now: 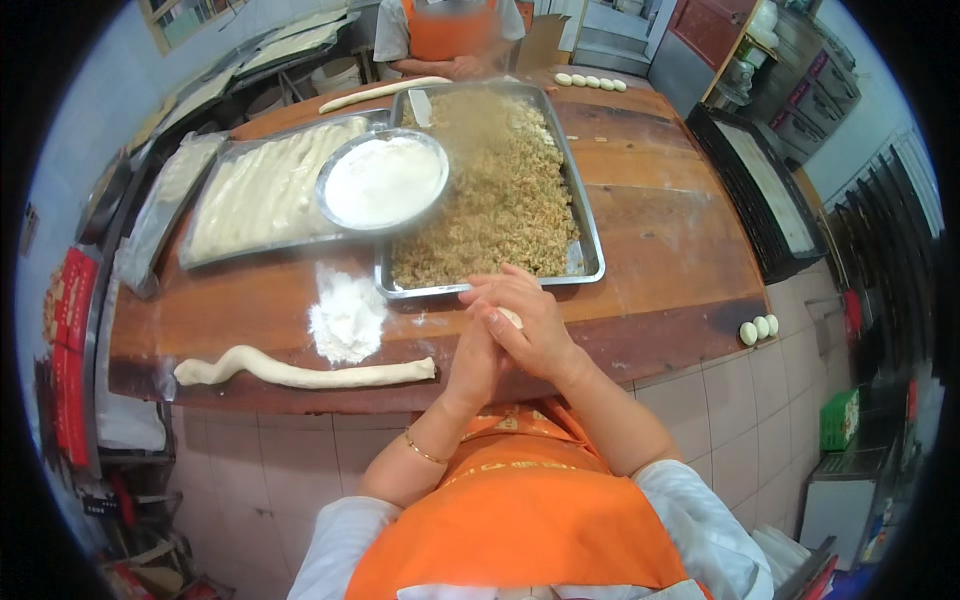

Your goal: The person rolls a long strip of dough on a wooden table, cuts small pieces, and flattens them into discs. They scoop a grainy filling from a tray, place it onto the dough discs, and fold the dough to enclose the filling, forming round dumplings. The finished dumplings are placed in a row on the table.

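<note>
My left hand and my right hand are pressed together at the table's front edge, beside the near rim of the filling tray. Between them they cup a small piece of pale dough, mostly hidden by fingers and palms. Just beyond is a metal tray spread with crumbly brown filling, a white scraper lying at its far left corner. Left of my hands, a long dough rope lies along the edge, with a heap of white flour behind it.
A round bowl of white powder rests across the filling tray and a plastic-covered tray of dough strips. Several dough balls sit at the far edge, three more at the right corner. A person in an orange apron stands opposite.
</note>
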Demonstrator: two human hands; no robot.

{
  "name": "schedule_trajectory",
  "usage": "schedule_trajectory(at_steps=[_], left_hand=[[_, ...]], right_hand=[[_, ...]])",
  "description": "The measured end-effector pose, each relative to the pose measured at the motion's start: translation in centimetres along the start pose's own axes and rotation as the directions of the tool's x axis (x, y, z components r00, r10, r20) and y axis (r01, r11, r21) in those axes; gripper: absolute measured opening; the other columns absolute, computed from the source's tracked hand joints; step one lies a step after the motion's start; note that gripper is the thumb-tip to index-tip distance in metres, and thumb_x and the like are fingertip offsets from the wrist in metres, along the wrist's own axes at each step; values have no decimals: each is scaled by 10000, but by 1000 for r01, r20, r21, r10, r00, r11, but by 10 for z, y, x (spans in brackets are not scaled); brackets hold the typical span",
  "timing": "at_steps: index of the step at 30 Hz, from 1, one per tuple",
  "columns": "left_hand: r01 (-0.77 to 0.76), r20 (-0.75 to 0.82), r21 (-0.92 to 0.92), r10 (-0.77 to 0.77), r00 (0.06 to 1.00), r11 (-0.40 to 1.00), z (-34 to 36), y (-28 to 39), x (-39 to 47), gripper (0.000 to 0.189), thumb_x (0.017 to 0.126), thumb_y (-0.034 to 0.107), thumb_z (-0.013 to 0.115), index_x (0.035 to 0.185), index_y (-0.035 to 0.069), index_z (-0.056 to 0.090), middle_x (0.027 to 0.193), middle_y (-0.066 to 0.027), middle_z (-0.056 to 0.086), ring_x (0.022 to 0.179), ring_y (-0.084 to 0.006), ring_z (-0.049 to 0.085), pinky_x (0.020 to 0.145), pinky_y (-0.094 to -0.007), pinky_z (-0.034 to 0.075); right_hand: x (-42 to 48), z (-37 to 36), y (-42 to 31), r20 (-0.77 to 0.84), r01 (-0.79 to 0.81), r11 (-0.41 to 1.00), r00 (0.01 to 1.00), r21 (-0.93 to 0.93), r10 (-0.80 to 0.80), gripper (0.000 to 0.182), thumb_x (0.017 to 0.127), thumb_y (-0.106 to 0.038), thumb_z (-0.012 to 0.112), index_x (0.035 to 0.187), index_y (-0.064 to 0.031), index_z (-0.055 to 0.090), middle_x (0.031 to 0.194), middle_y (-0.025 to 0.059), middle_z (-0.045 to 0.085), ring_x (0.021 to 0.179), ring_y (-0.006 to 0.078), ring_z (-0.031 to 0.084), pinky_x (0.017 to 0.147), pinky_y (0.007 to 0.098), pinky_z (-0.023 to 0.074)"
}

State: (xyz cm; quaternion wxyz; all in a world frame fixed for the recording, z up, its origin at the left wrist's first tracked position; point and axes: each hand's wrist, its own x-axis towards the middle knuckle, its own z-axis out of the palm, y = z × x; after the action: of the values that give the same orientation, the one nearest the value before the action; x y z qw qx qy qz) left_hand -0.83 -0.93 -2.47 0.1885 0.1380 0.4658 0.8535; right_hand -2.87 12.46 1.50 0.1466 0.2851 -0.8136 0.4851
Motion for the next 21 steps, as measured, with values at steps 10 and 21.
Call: schedule_trajectory(at_steps=[10,21], left_hand=[[60,-39,-35,-61,997,998,-3,-4,-7,489,1065,489,320,1409,160,429,1071,-3,580,804,-82,529,584,-219,399],[23,-59,86,-18,998,996,3,-6,-7,427,1080,403,340,1371,90,360,919,-15,529,697,-76,485,564,-209,360]], right_hand=[[9,9,-12,-198,46,999,979,10,-43,381,987,-317,448,960,-42,711,1022,105,742,1149,320,637,1149,501,282],[3,9,-7,-155,3,986,988,170,24,422,1049,-262,383,945,-33,722,1069,113,734,1146,317,635,1114,498,334]])
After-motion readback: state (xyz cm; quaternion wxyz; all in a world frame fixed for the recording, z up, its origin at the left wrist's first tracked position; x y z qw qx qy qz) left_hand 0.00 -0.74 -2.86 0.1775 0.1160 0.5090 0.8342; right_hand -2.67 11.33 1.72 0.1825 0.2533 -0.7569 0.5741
